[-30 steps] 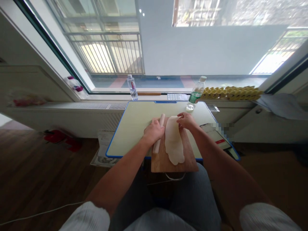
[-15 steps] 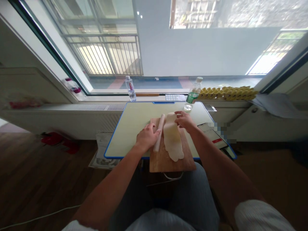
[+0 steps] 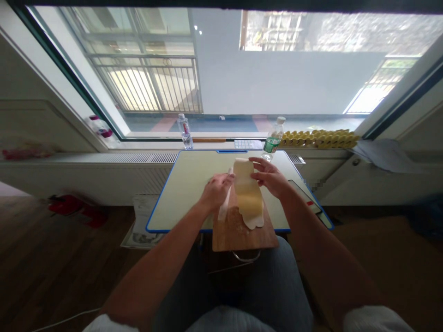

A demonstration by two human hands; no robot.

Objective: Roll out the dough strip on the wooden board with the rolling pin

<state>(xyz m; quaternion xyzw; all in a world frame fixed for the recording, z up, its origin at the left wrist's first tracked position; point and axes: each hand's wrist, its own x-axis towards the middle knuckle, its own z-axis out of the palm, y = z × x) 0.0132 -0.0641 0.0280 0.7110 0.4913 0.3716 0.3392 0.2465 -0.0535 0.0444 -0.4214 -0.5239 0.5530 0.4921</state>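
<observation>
A long, flat sheet of dough [image 3: 249, 198] has its far end raised off the wooden cutting board [image 3: 230, 237], while its wavy near end rests on the wood. My right hand [image 3: 272, 178] pinches the sheet's upper right edge between thumb and fingers. At the upper left edge my left hand [image 3: 218, 188] is closed, its fingertips on the dough. A pale rolling pin [image 3: 223, 210] lies along the board's left side, partly covered by my left hand. The board overhangs the near edge of the small table [image 3: 187, 184], its metal handle [image 3: 246, 257] toward my lap.
A green-labelled bottle [image 3: 272, 140] stands behind the table's far right corner; another clear bottle [image 3: 185, 132] is on the sill. A flat dark-edged item [image 3: 304, 196] lies on the table's right side. Yellow folded decoration [image 3: 318, 138] lines the sill. Radiator and window are beyond.
My left hand has left the rolling pin and moved to the dough's left edge. The far end of the dough sheet has come up off the board. The view has tilted slightly.
</observation>
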